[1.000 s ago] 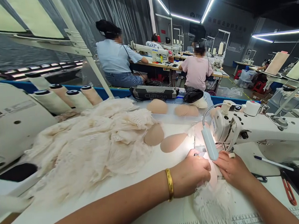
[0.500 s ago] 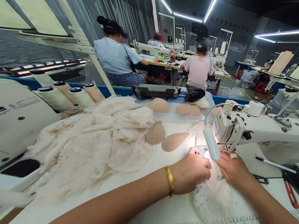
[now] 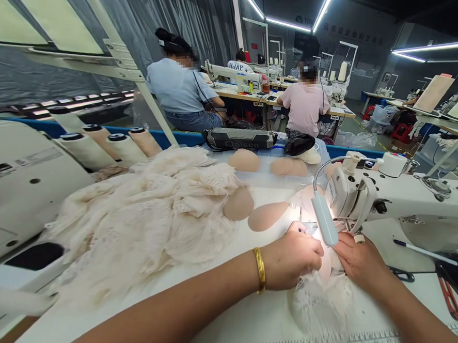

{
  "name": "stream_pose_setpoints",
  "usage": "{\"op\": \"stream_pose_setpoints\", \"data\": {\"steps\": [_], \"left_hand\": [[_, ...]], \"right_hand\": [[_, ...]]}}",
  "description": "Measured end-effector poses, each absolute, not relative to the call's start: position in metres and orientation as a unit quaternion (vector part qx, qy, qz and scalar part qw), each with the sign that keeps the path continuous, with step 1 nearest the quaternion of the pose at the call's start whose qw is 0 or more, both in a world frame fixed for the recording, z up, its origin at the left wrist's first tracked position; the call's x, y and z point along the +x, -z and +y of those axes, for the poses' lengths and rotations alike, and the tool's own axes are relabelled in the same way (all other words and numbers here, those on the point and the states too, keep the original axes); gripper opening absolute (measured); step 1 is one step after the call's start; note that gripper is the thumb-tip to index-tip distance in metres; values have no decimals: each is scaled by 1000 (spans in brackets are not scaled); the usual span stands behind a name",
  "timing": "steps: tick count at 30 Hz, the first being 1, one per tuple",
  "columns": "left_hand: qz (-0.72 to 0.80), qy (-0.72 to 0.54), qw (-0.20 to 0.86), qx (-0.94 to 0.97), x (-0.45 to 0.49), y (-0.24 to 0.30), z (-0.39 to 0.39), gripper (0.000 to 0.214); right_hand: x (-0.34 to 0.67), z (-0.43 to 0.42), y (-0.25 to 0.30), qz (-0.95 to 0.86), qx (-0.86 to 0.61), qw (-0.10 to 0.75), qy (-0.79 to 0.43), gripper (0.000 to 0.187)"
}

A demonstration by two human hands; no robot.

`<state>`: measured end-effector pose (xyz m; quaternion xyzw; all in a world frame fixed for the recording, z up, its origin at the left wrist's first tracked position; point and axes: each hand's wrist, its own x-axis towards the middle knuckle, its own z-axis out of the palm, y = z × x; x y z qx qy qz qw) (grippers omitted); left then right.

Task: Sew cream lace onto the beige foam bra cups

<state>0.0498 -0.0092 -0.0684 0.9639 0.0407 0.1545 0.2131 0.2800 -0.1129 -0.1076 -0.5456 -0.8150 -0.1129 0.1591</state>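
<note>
My left hand point(image 3: 292, 258), with a gold bangle on the wrist, is curled and presses a piece of white lace point(image 3: 318, 303) and a beige cup point(image 3: 325, 266) against the table under the needle of the white sewing machine point(image 3: 401, 202). My right hand point(image 3: 361, 262) lies on the same piece from the right, fingers bent on the fabric. The machine's small lamp point(image 3: 324, 220) hangs just above both hands.
A heap of cream lace point(image 3: 146, 218) covers the table's left middle. Loose beige cups point(image 3: 266, 216) lie behind my hands. Thread cones point(image 3: 115, 147) stand at the back left. Red snips point(image 3: 448, 295) and a pen point(image 3: 423, 250) lie at right. Two people sew at tables behind.
Both hands have edged slightly toward the needle with the lace piece; the view has shifted a little.
</note>
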Motion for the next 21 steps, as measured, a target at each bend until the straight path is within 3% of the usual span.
{"op": "stream_pose_setpoints", "data": {"steps": [9, 21], "left_hand": [[25, -56, 108, 992, 53, 53, 13, 26], [-36, -103, 50, 993, 53, 62, 10, 34]], "right_hand": [[284, -111, 111, -804, -566, 136, 117, 35], [281, -118, 103, -832, -510, 198, 95, 27]]}}
